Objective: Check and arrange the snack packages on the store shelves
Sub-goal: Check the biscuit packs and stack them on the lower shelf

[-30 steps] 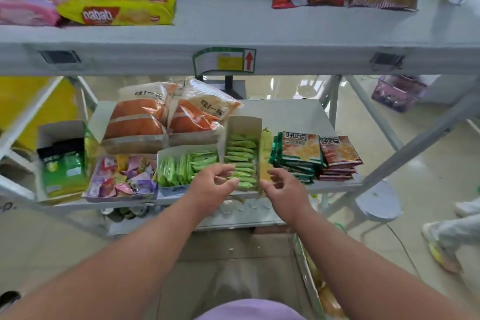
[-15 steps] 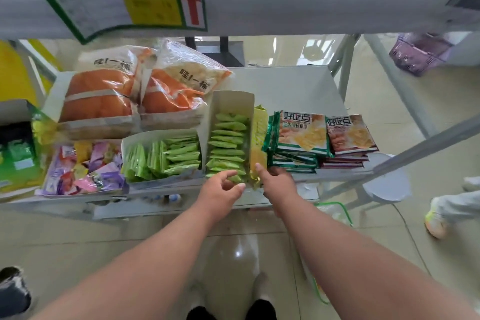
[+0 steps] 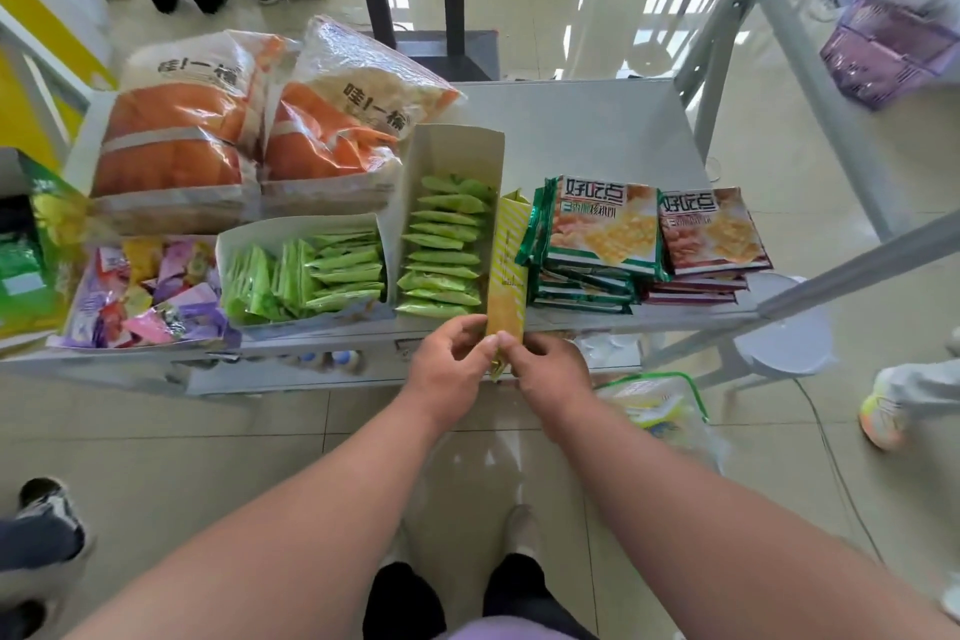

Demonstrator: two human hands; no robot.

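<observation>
Pinching yellow packet (image 3: pixel 508 270) at shelf edge (image 3: pixel 322 346), both hands

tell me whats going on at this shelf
A person is tidying snack packages on a low store shelf. Both hands are at its front edge: the left hand and right hand pinch the near end of a narrow yellow striped package, which stands on edge between the white box of green sachets and the green-edged cracker packs. Its near end sticks out past the shelf's edge, so it is not yet seated in line.
</observation>
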